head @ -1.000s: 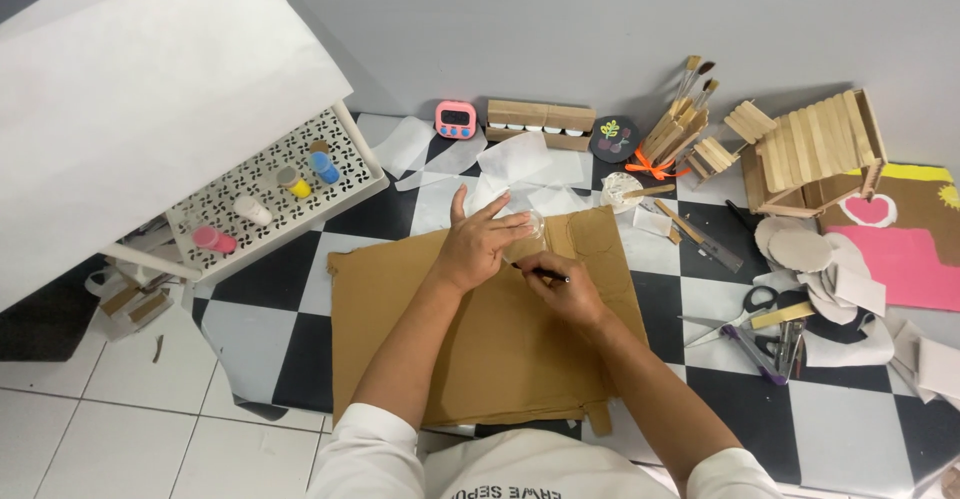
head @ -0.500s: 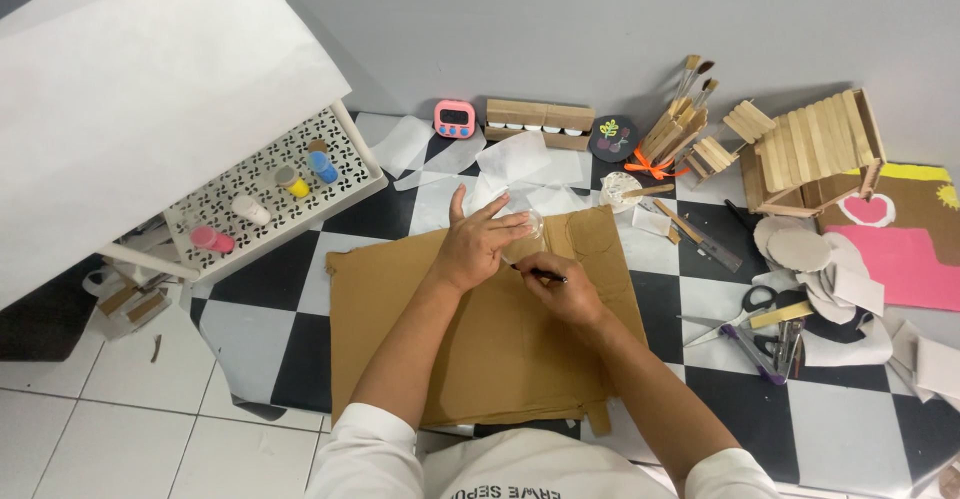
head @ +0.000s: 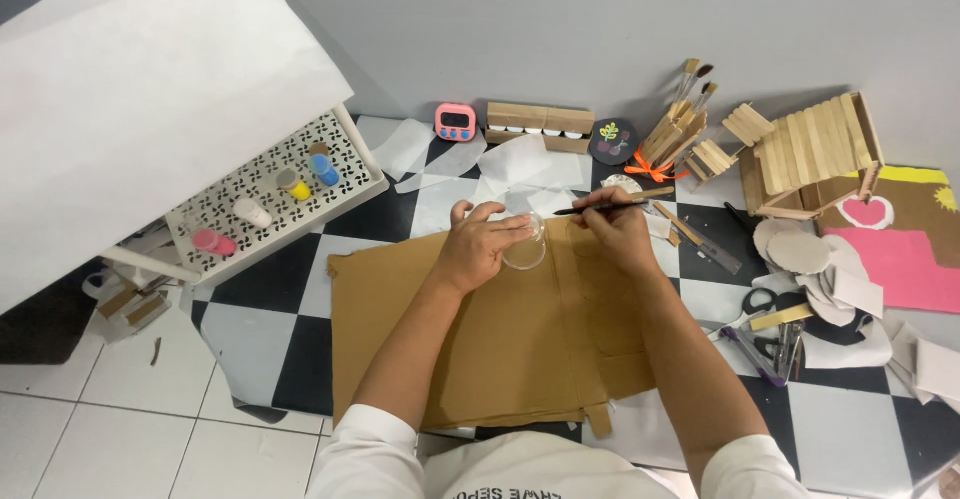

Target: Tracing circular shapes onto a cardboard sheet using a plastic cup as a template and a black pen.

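Left hand (head: 478, 249) lies palm down with fingers spread, pressing a clear round cup (head: 524, 242) upside down, it seems, against the far edge of the brown cardboard sheet (head: 480, 339). Right hand (head: 618, 231), just right of the cup, pinches a thin dark pencil-like tool (head: 598, 207), its tip pointing toward the cup's rim; whether tip touches the rim cannot be told. The cup looks empty. Beyond the cardboard's far edge, loose white paper scraps (head: 520, 164), then a pink timer (head: 455, 121) and a low wooden holder (head: 538, 126) with a row of white pots, both against the grey wall. Left of the cardboard, a white perforated tray (head: 345, 164) carries small paint bottles (head: 300, 179): blue, yellow, white, pink. Right of the cardboard, a bundle of brushes and sticks (head: 675, 129), a stick-built wooden house (head: 810, 154), round card cutouts (head: 797, 252), scissors (head: 762, 302). The cardboard's near half is bare between the forearms; its left edge meets open checkered floor mat (head: 255, 329), while its right edge is crowded by clutter.
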